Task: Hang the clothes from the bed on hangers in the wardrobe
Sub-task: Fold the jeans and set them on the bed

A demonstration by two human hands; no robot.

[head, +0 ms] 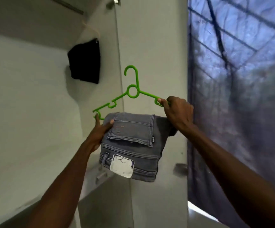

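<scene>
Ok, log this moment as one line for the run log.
stage: lifting toward wardrobe | left hand: holds grey jeans | right hand: grips green hanger end | hook: free | black garment: already hung

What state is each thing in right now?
Green hanger: held up in the air, hook free, not on a rail.
Grey jeans: folded, draped over the hanger's bar.
Left hand: grips the jeans and the hanger's left end.
Right hand: grips the hanger's right end.
Black garment: already hanging in the wardrobe.

A blue patterned curtain (238,96) hangs at the right, and a small dark mark (180,169) smudges the grey panel beside it.
</scene>
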